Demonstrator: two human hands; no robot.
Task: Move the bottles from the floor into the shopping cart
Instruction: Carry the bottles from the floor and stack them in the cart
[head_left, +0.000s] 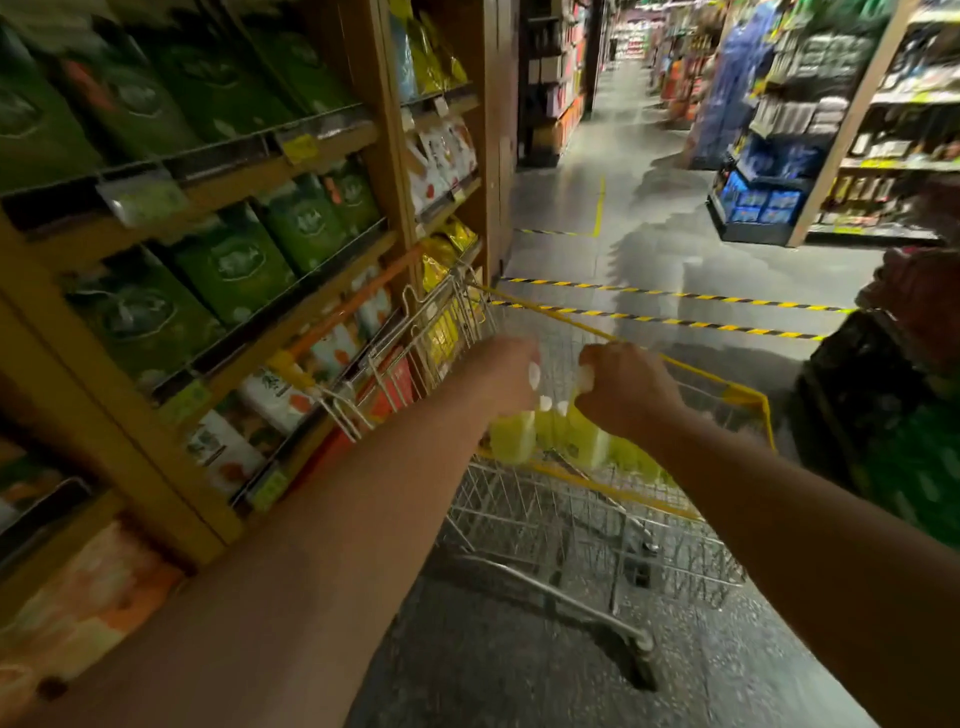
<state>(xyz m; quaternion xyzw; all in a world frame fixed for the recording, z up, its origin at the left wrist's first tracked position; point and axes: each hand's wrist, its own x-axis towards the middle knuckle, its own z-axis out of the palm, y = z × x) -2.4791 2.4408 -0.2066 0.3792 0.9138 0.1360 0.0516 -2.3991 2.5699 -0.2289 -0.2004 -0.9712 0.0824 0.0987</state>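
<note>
**Bottles held over cart, both hands**

L hand (506, 376) & R hand (626, 392) are out in front, arms bare, backs of hands toward cam. Both grasp the tops of a cluster of yellow-green plastic bottles with white caps (514, 441).
- R hand: fingers curled tight round a neck, one cap showing at its thumb side.
- L hand: motion-blurred, fingers not visible. A cap shows at its edge & a bottle hangs right under it, so it reads as grasping.
- No. of bottles: can't tell, blur.

Bottles hang down from the grip, bodies close together under & betw. the two fists, off the floor.

Directly below & beyond the grip is a silver wire shopping cart with yellow rim (727, 385). Bottle bodies are at abt the level of its near rim. Whether they touch the cart or are inside the basket, can't tell.

Surroundings:
- L of the grip: tall wooden shelving unit (387, 171) w/ green boxes (236, 265) on upper rows, orange-white packs lower.
- Beyond the grip, past the cart: grey shiny floor (649, 218) w/ yellow-black striped tape (675, 295) across the aisle.
- R of the grip: dark & green patterned shape (883, 415), too blurred to identify.
</note>
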